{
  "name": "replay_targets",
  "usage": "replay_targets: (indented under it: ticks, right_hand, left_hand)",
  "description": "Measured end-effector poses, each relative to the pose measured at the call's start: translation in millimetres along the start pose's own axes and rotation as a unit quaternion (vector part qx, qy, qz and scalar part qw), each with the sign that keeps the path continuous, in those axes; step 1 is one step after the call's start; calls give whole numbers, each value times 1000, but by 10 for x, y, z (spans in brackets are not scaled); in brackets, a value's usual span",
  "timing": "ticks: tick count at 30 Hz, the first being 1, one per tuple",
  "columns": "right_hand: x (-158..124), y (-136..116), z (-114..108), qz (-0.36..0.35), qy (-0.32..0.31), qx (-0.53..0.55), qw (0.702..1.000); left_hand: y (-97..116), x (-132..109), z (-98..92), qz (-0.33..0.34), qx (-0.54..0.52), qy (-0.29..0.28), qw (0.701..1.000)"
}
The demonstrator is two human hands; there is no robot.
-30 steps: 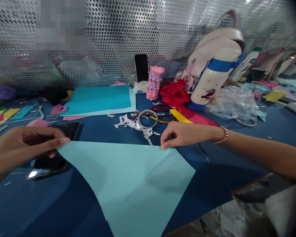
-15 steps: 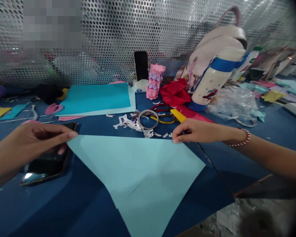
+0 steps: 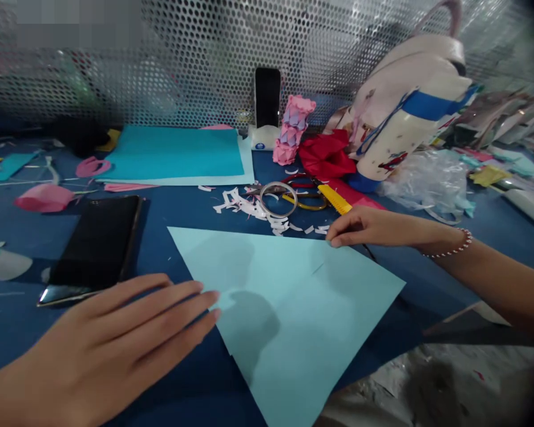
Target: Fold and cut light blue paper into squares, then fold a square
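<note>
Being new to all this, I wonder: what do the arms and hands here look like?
A person's: the left hand and right hand are bare, with no gloves or rings in view. The right arm wears a bracelet of small round beads, some pale, some reddish, near the wrist. No sleeve shows on what is visible of either arm.

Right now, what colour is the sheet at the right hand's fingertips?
The sheet is pale blue-green; head view.
</note>
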State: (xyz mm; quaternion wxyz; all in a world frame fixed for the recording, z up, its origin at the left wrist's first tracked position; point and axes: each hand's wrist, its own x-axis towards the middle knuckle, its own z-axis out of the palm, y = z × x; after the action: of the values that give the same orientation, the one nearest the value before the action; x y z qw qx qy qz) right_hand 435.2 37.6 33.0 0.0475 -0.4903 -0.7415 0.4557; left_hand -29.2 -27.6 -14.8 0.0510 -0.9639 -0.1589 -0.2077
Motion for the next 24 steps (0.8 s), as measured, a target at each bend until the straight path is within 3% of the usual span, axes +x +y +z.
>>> replay_targets:
  ticks: [3, 7, 10, 12, 15, 16, 20, 24]
  right_hand:
    - [51, -51, 25, 3, 2, 3, 1000]
    - [104, -89, 41, -2, 20, -14, 1000]
    - [89, -156, 73, -16, 38, -76, 996]
    - [53, -244, 144, -46, 85, -158, 983]
    - [-6, -440, 362, -166, 225, -302, 911]
    - [-20, -514, 464, -218, 244, -333, 884]
    - [-21, -749, 921, -447, 113, -367, 808]
    - [100, -772, 1221, -529, 55, -363, 765]
  left_hand:
    - [70, 146, 121, 45, -4, 5, 999]
    - [-22, 275, 188, 84, -28, 9, 996]
    - [-58, 255, 239, 99, -34, 14, 994]
    - [-58, 210, 283, 88, -46, 26, 995]
    - [-59, 161, 338, 63, -70, 46, 994]
    - [-63, 156, 348, 61, -74, 46, 994]
    - [-98, 171, 361, 59, -65, 41, 995]
    - [-120, 180, 358, 62, -61, 35, 996]
